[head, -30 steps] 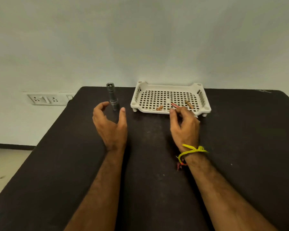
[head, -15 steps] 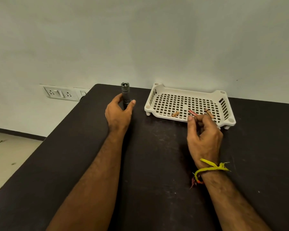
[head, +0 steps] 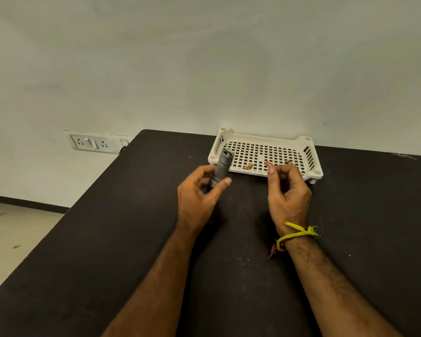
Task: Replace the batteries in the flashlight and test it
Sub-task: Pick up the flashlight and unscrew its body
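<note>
My left hand (head: 199, 195) grips a grey metal flashlight (head: 223, 165) by its lower body, lifted off the table and tilted slightly right, its open end pointing up and away. My right hand (head: 287, 193) pinches a small red battery (head: 269, 164) between thumb and forefinger, just in front of the white perforated tray (head: 311, 152). Two more small orange-brown batteries lie in the tray, one (head: 248, 166) left of my fingers and one (head: 288, 162) partly hidden behind them.
The dark table (head: 131, 239) runs to a left edge with floor beyond. A wall socket panel (head: 93, 142) sits on the wall at left. A yellow thread is tied round my right wrist.
My left hand closed round the flashlight, lifted it off the table and brought it right toward the tray. My right hand kept the red battery and stayed by the tray's front.
</note>
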